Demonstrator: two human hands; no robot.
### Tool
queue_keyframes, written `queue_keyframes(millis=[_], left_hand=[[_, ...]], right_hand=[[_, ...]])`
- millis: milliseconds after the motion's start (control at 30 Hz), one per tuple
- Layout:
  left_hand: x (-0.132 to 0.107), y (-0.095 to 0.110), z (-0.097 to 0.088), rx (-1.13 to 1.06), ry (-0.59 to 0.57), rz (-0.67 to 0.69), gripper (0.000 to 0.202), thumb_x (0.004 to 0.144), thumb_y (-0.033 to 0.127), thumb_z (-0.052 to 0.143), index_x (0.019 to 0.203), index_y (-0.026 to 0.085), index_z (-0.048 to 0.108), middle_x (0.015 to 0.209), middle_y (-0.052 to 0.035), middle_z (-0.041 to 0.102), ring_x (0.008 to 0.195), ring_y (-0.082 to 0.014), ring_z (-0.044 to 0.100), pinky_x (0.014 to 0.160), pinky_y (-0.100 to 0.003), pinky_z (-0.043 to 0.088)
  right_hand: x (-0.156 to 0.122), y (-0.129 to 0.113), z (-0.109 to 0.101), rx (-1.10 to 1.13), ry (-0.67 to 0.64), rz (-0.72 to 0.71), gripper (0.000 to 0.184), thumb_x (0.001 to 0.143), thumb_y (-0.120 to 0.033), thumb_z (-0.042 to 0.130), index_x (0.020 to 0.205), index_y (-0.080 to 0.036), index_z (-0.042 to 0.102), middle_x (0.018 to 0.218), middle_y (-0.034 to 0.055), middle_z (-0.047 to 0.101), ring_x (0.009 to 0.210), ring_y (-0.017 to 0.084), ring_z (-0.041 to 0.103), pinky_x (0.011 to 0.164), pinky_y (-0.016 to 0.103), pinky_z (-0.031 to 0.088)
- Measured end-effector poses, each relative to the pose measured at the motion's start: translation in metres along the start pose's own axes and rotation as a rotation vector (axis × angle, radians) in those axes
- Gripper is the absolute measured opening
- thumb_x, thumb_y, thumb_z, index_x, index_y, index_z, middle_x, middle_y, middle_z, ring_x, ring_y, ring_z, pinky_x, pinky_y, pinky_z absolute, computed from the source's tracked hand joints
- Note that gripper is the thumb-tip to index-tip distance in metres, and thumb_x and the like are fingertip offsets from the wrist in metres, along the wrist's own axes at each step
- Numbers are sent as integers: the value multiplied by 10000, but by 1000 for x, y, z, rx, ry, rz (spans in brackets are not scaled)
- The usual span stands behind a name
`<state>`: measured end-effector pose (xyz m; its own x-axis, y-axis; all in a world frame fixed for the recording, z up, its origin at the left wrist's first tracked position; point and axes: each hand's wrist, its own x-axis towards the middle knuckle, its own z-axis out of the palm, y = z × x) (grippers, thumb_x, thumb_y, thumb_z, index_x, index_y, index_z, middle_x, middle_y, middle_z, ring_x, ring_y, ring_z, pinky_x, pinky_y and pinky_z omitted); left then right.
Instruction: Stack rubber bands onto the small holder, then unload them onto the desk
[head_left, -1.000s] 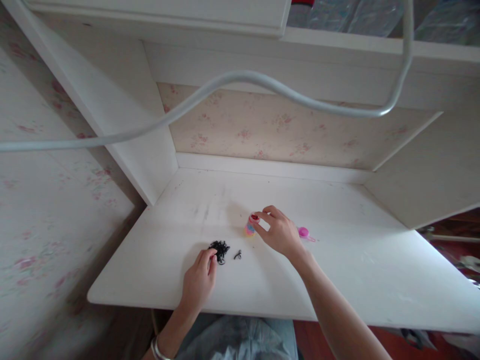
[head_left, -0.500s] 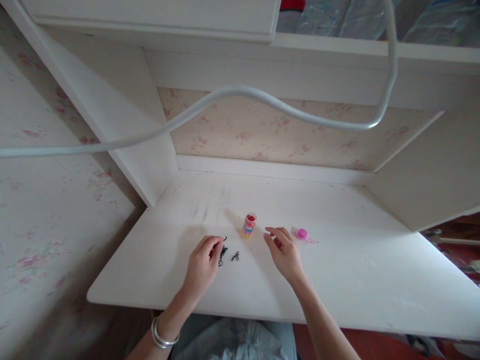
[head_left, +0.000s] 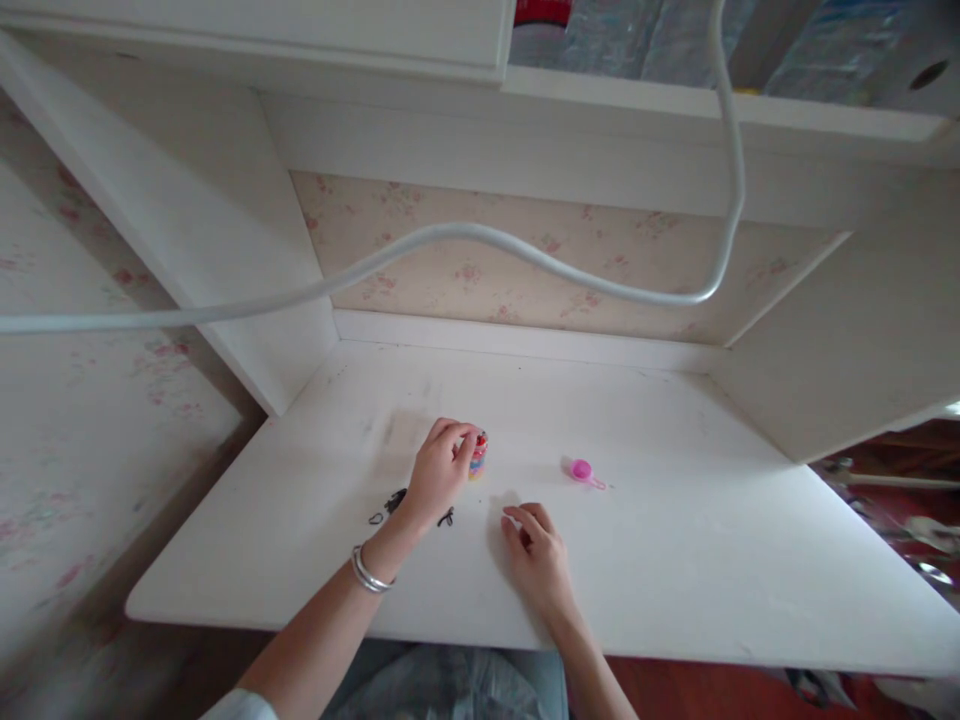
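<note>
A small clear jar (head_left: pixel 478 466) with red, blue and yellow contents stands upright on the white desk. My left hand (head_left: pixel 444 470) is at its mouth with thumb and fingers pinched; a tiny dark bit shows at the fingertips, likely a black hair tie, mostly hidden. Several black hair ties (head_left: pixel 395 500) lie in a small heap left of my wrist, and another black hair tie (head_left: pixel 446 517) lies to its right. My right hand (head_left: pixel 538 560) rests on the desk nearer me, fingers loosely bent and apart, holding nothing.
A pink cap (head_left: pixel 581 470) with a loop strap lies on the desk (head_left: pixel 675 550) to the right of the jar. A white cable (head_left: pixel 465 232) hangs across the view in front of the shelf. White side panels and a floral-papered back wall (head_left: pixel 540 270) enclose the desk.
My left hand has moved from the black hair ties up and right to the jar's mouth. My right hand has drawn back toward me, away from the jar. The view has shifted slightly.
</note>
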<state>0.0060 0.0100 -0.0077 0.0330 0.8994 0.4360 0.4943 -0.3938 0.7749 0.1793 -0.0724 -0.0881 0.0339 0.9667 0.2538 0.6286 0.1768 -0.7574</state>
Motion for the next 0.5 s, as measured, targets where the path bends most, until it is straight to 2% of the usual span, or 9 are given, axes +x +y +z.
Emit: queue_keyframes(millis=[133,333,400,500], left_hand=[[-2,-1,0,1,-12,-18,285,945,336,421,1006,194,660,988,-71,596,873,-135,590,713,-237,513],[-8,5,-14,17,40,-38,263,941,329,434,1007,183,642,990,-66,604,868,-134,588,703,-229,488],[-17,2,-21,31,51,-59,255,940,328,431,995,179,631,978,-63,608,825,-126,589,681,-224,480],[-42,-9,-32,84,31,-107,237,940,323,425,989,184,611,949,-53,614,736,-113,588,658,-227,480]], right_hand=[[3,-1,-2,15,-2,-1,332,920,-405,426,953,-204,689,917,66,619,504,98,507,522,247,439],[4,0,-3,3,-33,2,318,925,-394,428,957,-207,682,920,56,628,537,101,532,534,238,435],[1,-3,-2,-53,-79,-19,295,932,-366,420,981,-224,674,944,52,635,623,122,582,589,246,449],[-4,-13,3,-213,-175,-123,240,919,-332,460,1001,-253,671,956,47,646,799,179,614,738,302,448]])
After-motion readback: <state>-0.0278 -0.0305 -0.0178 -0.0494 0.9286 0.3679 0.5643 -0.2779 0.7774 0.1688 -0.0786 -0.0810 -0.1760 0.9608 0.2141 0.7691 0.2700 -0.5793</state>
